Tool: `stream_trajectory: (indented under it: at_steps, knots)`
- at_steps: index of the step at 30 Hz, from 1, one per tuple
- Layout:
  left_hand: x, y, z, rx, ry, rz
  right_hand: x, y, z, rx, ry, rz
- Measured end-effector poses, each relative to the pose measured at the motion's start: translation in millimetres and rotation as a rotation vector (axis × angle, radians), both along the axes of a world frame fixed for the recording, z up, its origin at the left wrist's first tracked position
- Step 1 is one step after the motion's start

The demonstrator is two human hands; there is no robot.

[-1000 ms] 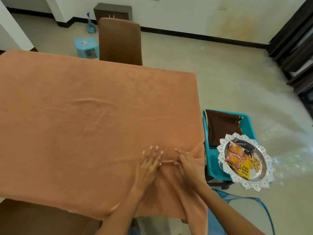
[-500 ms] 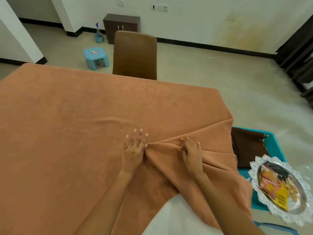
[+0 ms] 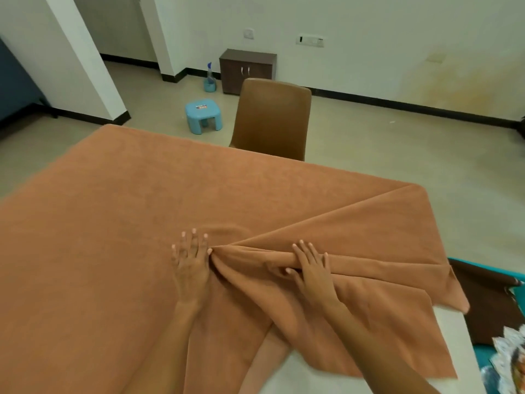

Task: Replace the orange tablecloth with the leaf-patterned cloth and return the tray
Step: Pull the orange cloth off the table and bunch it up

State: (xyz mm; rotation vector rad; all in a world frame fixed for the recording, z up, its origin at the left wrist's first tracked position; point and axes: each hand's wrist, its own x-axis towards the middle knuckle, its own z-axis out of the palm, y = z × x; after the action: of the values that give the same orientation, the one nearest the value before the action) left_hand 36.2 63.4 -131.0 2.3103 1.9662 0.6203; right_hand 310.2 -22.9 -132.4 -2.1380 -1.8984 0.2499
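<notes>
The orange tablecloth (image 3: 119, 223) covers most of the table. Its near right corner is folded back toward the middle, baring the white tabletop (image 3: 446, 336). My left hand (image 3: 189, 264) lies flat on the cloth with straight fingers, its thumb at the point where the folds meet. My right hand (image 3: 311, 270) grips a raised fold of the cloth between fingers and thumb. At the right edge a dark brown folded cloth (image 3: 488, 302) lies in a teal basket (image 3: 483, 362); no pattern shows on it. A sliver of the silver scalloped tray (image 3: 510, 362) shows at the bottom right.
A brown chair (image 3: 272, 118) stands at the table's far side. Behind it on the floor are a blue stool (image 3: 203, 113), a spray bottle (image 3: 209, 78) and a small dark cabinet (image 3: 247, 69). A white pillar (image 3: 71, 58) rises at the far left.
Both hands have slid from the table's near edge toward its middle, dragging the cloth's corner with them. More white tabletop is bared, and the tray has slipped almost out of view.
</notes>
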Motion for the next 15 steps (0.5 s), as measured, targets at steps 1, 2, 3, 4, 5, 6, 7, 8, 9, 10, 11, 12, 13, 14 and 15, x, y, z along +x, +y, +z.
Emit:
stream_trajectory:
  at_steps: [1,2,3,4,5,6,7,8,9,10,11,12,13,14,15]
  knots:
    - [2,1,2,-0.012,-0.027,0.032,-1,2,-3,-0.026,-0.009,0.029]
    - [8,0,5,-0.011,-0.061,0.052,-3,3,-6,-0.055,-0.009,0.055]
    - [19,-4,8,-0.001,-0.091,0.043,-6,4,-10,-0.087,-0.007,0.072]
    - [34,-9,11,0.009,-0.108,-0.001,-7,5,-14,-0.101,-0.003,0.079]
    - [51,-15,14,0.016,-0.111,-0.065,-8,6,-18,-0.100,0.004,0.082]
    - [70,-21,14,0.011,-0.103,-0.132,-8,5,-20,-0.088,0.013,0.084]
    - [87,-25,11,-0.015,-0.093,-0.191,-6,4,-21,-0.080,0.026,0.092]
    - [102,-27,6,-0.059,-0.083,-0.237,-2,3,-22,-0.070,0.036,0.104]
    - [114,-27,-2,-0.107,-0.072,-0.267,4,2,-21,-0.053,0.035,0.120]
    - [124,-25,-11,-0.153,-0.058,-0.285,12,0,-20,-0.017,0.026,0.132]
    - [131,-23,-18,-0.189,-0.035,-0.295,22,-1,-18,0.027,0.014,0.136]
    - [137,-21,-24,-0.213,0.000,-0.307,35,-2,-16,0.066,0.001,0.130]
    - [140,-20,-28,-0.229,0.040,-0.323,49,-1,-14,0.089,-0.005,0.103]
    - [143,-18,-31,-0.241,0.072,-0.341,64,2,-12,0.099,-0.008,0.056]
    - [144,-17,-33,-0.246,0.089,-0.351,79,6,-11,0.096,-0.014,-0.004]
